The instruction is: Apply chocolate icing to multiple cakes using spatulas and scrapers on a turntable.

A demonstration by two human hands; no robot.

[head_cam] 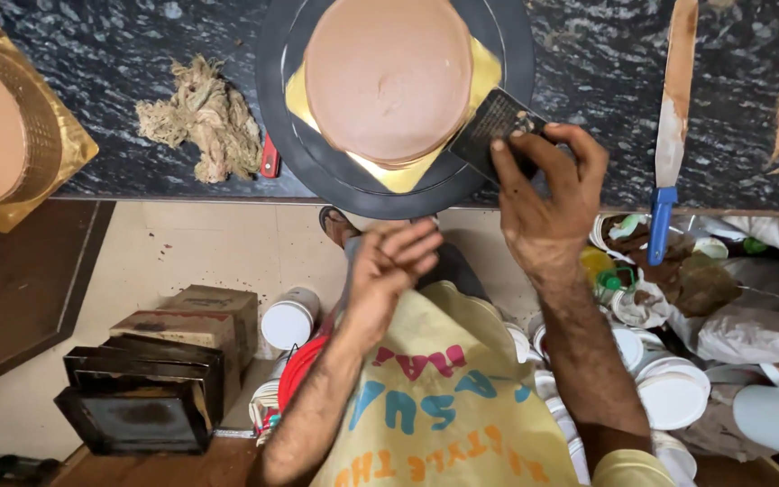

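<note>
A round cake (388, 77) coated in smooth brown icing sits on a gold square board (484, 68) on a black turntable (508, 41). My right hand (547, 203) grips a dark flat scraper (489, 133), its edge held against the cake's right side. My left hand (389, 271) hangs just below the counter edge, under the turntable's rim, fingers loosely curled and holding nothing.
On the dark marble counter (137, 54) lie a frayed rag (202, 117), a blue-handled palette knife (673, 117) smeared with icing, and another brown cake on a gold board (6, 126) at the left. Below are stacked black tins (142, 397), boxes, white tubs (669, 397) and crumpled bags.
</note>
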